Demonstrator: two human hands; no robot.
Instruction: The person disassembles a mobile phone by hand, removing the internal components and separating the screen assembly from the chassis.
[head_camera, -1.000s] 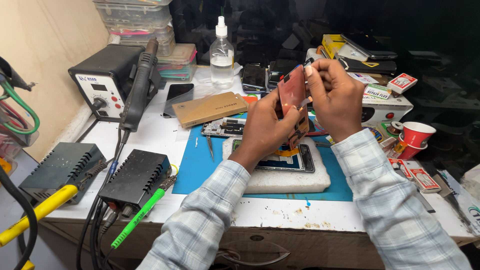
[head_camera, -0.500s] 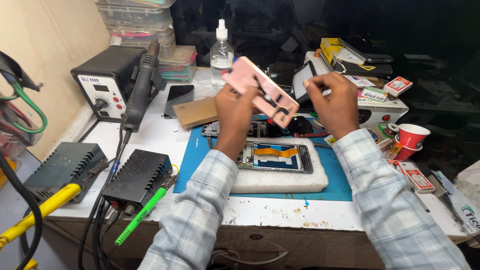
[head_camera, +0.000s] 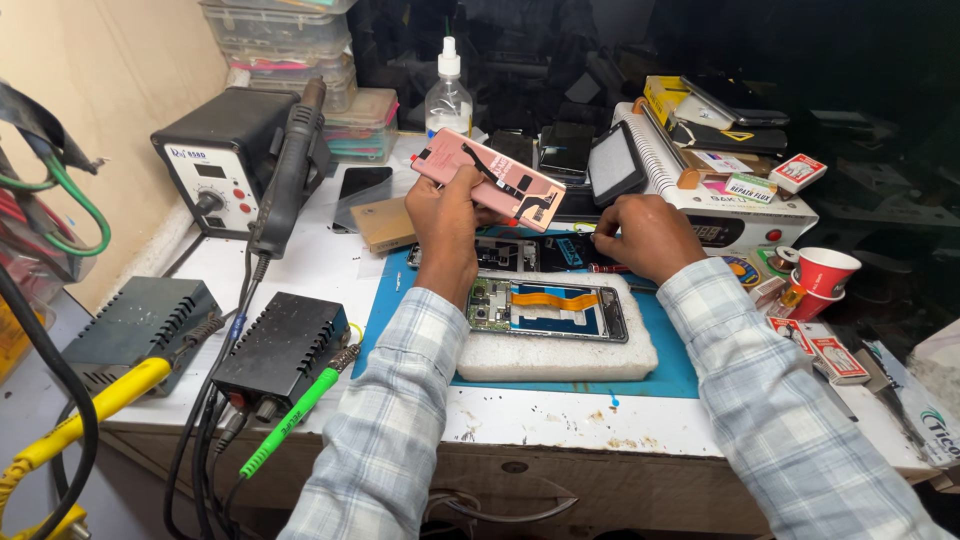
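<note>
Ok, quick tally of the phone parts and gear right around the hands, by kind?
Pink back cover, held up in left hand: 1
Open phone frame on the white foam block: 1
Circuit board behind the foam, near right hand: 1
Blue mat: 1
Red cup: 1
Total: 6 with the foam block

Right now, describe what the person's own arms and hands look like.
Both arms wear long sleeves of pale blue-grey and white checked cloth, with buttoned cuffs at the wrists. The left hand and right hand are bare: no gloves, rings or watch in view.
</note>
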